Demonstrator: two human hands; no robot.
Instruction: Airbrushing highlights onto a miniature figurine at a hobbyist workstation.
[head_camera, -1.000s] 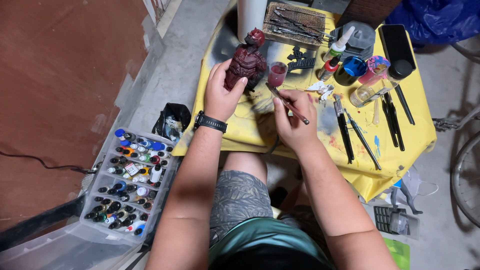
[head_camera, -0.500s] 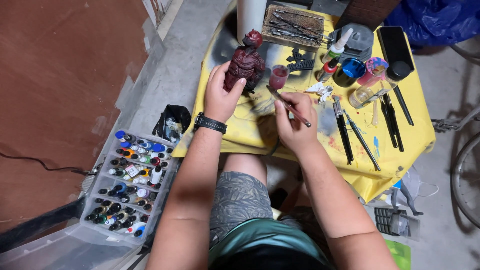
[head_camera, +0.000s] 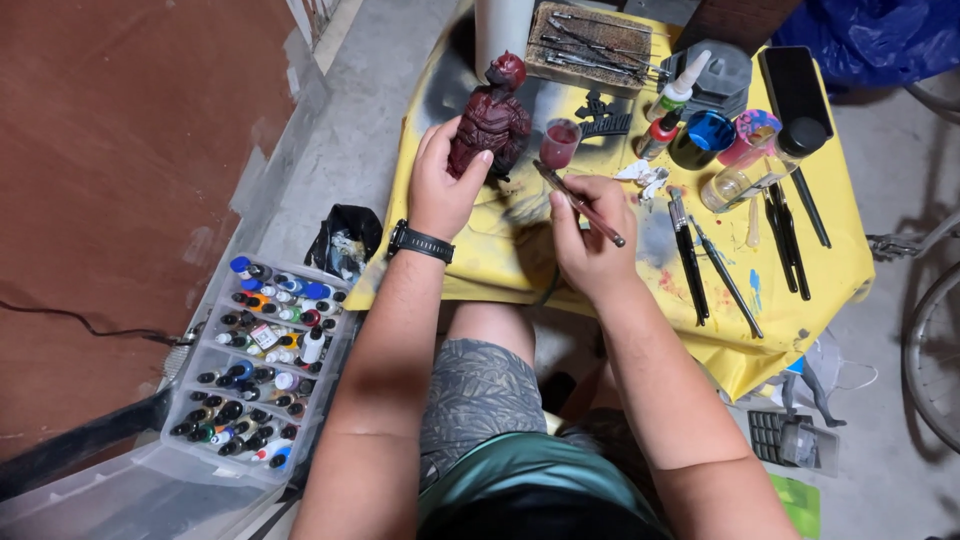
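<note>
My left hand (head_camera: 445, 185) grips a dark red figurine (head_camera: 490, 115) by its lower back, holding it upright over the yellow-covered table (head_camera: 800, 290). A black watch (head_camera: 420, 243) sits on that wrist. My right hand (head_camera: 590, 230) holds a thin paintbrush (head_camera: 578, 203), its tip pointing up-left toward the figurine's base. A small cup of dark red paint (head_camera: 559, 142) stands just right of the figurine, above the brush tip.
Several brushes (head_camera: 705, 260) and black tools lie on the table's right side, with bottles and a blue pot (head_camera: 708, 135) behind. A clear case of paint bottles (head_camera: 265, 355) sits on the floor at left, a black bag (head_camera: 343, 240) beside it.
The brush tip has drawn back from the red paint cup toward the figurine's base. My left hand still holds the figurine, nearly unmoved.
</note>
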